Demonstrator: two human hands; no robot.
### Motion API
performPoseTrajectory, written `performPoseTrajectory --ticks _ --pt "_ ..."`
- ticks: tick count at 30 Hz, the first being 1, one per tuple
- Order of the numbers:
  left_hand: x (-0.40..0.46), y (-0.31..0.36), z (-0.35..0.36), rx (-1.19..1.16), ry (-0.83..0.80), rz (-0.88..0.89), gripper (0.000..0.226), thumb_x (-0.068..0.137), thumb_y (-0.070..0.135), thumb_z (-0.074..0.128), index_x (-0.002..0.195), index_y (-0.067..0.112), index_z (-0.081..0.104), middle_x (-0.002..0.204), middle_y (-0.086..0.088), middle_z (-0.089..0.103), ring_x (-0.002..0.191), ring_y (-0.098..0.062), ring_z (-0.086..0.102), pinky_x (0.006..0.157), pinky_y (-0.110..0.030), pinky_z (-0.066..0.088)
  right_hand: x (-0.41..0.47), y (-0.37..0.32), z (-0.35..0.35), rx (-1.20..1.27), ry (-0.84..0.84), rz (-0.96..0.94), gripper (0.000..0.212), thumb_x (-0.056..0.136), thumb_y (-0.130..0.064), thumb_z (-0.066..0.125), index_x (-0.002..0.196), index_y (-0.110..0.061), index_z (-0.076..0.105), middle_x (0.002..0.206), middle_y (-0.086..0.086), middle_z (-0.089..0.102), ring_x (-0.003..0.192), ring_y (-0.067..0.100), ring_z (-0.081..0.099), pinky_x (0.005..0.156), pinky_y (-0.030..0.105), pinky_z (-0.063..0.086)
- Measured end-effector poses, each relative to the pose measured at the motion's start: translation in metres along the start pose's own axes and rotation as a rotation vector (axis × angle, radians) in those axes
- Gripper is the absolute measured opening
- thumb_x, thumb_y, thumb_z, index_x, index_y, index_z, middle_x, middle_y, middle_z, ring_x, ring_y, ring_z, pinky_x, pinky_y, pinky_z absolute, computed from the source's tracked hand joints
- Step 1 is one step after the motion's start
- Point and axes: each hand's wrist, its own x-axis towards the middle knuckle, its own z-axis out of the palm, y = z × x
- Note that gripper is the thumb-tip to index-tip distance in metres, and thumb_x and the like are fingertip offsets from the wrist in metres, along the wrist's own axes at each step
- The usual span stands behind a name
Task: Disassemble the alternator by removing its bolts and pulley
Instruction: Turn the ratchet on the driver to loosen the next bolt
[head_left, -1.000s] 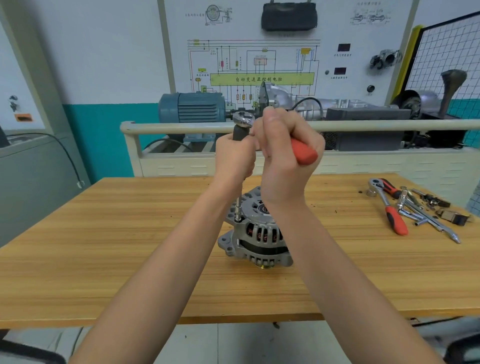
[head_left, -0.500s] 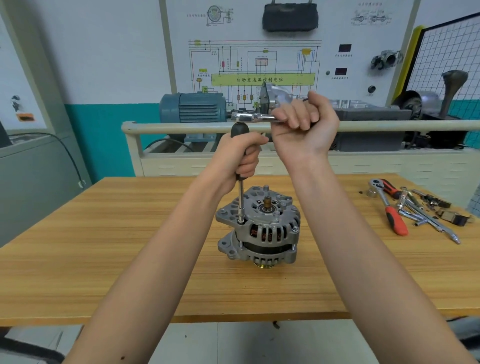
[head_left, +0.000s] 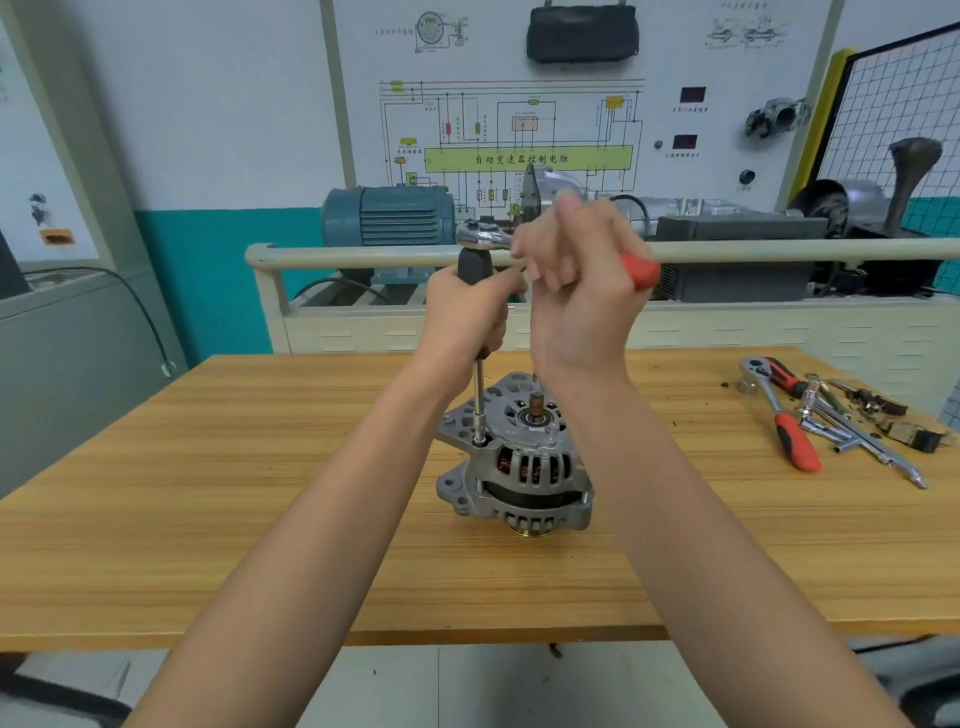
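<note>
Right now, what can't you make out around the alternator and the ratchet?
All in the head view:
- Bolt head: covered by the socket on the alternator.
- Pulley: only a brass-coloured edge shows under the housing.
- Ratchet handle: mostly wrapped by the right hand, which is motion-blurred.
- Extension grip: lower part hidden in the left hand.
- Small parts at the table's right: too small to identify.

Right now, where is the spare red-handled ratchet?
In the head view, the spare red-handled ratchet lies on the wooden table, far right, beside loose metal tools.
</note>
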Motion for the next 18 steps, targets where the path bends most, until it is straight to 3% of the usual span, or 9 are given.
performPoseTrajectory --ticks 5,9,13,18 --pt "0.004 0.009 -0.013 -0.035 -0.264 -0.023 0.031 0.087 0.001 0.060 0.059 0.011 0.051 0.047 -0.002 0.048 0.041 -0.015 0.043 0.043 -0.023 0.037 0.032 -0.007 -0.022 0.441 0.220 0.370 0.058 0.092 -0.004 0.036 0.036 -0.018 0.032 0.035 -0.003 0.024 0.037 0.013 0.024 0.046 0.026 0.034" --pt "0.007 0.010 -0.012 -0.087 -0.352 -0.158 0.048 0.093 0.010 0.051 0.047 0.017 0.039 0.037 0.004 0.030 0.030 -0.009 0.024 0.037 -0.020 0.019 0.043 -0.002 -0.027 0.595 0.292 0.498 0.057 0.091 -0.007 0.037 0.035 -0.017 0.030 0.034 -0.004 0.022 0.032 0.012 0.022 0.040 0.022 0.028" --pt "0.006 0.007 -0.007 -0.064 -0.249 -0.166 0.056 0.091 0.008 0.048 0.040 0.022 0.031 0.035 0.006 0.022 0.028 -0.009 0.015 0.034 -0.016 0.015 0.032 0.000 -0.026 0.547 0.240 0.410 0.059 0.093 -0.006 0.036 0.035 -0.017 0.032 0.035 -0.003 0.025 0.035 0.013 0.024 0.044 0.024 0.032" --pt "0.003 0.005 0.004 -0.046 0.015 -0.104 0.046 0.086 0.002 0.051 0.049 0.021 0.031 0.038 0.006 0.023 0.032 -0.011 0.016 0.039 -0.016 0.014 0.006 0.000 -0.009 0.188 0.073 0.120 0.050 0.088 -0.002 0.044 0.042 -0.018 0.039 0.040 -0.002 0.033 0.044 0.015 0.033 0.059 0.030 0.040"
